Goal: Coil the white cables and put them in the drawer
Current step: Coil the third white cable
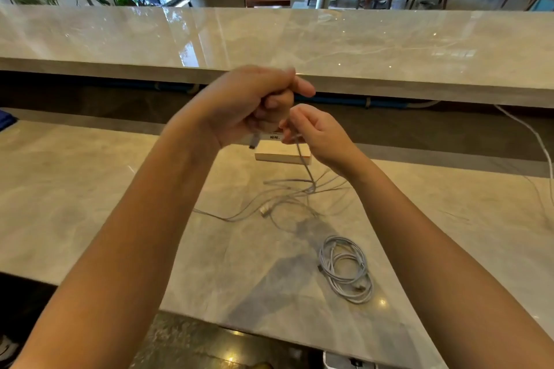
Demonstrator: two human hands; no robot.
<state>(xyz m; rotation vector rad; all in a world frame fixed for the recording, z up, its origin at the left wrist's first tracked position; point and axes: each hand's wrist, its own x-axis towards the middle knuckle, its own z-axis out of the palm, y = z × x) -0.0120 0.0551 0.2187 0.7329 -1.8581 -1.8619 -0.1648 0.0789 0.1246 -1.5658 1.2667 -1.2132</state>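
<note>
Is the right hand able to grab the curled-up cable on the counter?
Probably yes: the coiled cable lies uncovered on the counter near the right hand, but that hand pinches the loose cable and must let go first.

bright daylight from ahead glares on the upper counter (329, 39); loose cable (306, 166) motion-blurred; edges bend.

i see a coiled cable (344, 269), white, neat flat loops on the counter (90, 189) nearest me, a loose cable (287, 181), white, sprawled beyond it, one strand rising into my right hand (317, 135)
</note>
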